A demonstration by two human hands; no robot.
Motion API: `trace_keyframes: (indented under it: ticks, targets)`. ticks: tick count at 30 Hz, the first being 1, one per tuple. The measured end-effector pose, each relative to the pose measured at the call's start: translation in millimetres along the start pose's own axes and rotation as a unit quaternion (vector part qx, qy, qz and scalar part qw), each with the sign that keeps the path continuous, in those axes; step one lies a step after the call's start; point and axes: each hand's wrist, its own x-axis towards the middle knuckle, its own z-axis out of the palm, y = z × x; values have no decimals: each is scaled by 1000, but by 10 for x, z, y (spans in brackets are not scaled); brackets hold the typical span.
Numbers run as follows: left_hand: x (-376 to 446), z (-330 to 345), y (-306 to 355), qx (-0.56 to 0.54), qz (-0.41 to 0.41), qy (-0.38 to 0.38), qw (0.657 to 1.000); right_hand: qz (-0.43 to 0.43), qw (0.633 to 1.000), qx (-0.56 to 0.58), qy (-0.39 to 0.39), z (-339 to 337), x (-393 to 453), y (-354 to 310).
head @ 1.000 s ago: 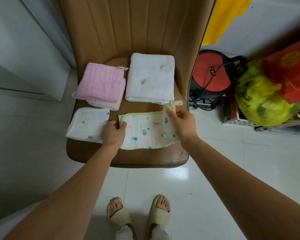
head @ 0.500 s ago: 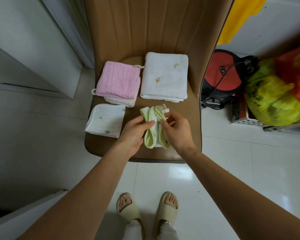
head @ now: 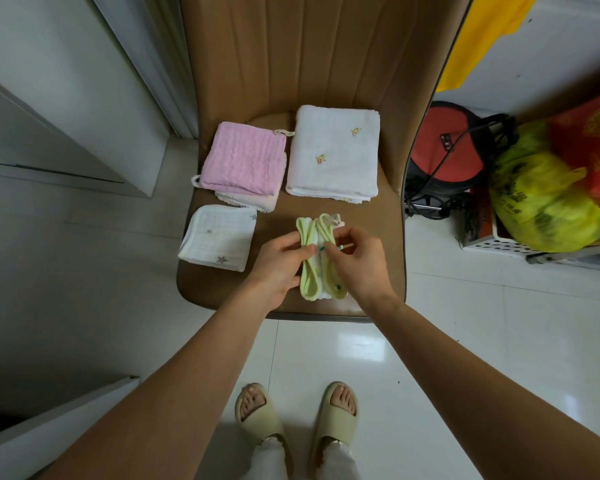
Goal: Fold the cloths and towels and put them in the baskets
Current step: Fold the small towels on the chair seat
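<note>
Left hand (head: 278, 268) and right hand (head: 357, 263) both pinch green-edged cloth (head: 317, 271); fingers curled.

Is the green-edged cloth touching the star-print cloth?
Apart. The head view shows bare chair seat between the green-edged cloth and the star-print cloth.

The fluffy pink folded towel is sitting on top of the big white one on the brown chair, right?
Not quite. In the head view the pink folded towel lies beside the large white folded towel, to its left, not on top. Both rest on the brown padded chair seat.
</note>
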Motion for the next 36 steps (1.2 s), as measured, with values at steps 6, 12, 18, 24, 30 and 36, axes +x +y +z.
trace_keyframes:
  ticks: [6, 12, 18, 24, 30, 36]
  targets:
    - [-33, -110, 37, -85, -57, -30, 994, 9, 994, 32, -107, -13, -133, -41]
    - [-92, -328, -34, 41, -1, -26, 999, -48, 959, -43, -275, -27, -391, 122]
    - [-115, -449, 18, 184, 133, -13, 974, -203, 959, -187, -58, -356, -317, 75]
    - [-196, -473, 116, 233, 180, -37, 955, -316, 873, -348, -127, -612, -47, 111]
    - [-201, -485, 160, 271, 197, -56, 941, -346, 802, -447, -193, -591, 80, 113]
    - [-153, -529, 115, 227, 184, 1, 956, -211, 920, -265, -199, -561, -23, -27]
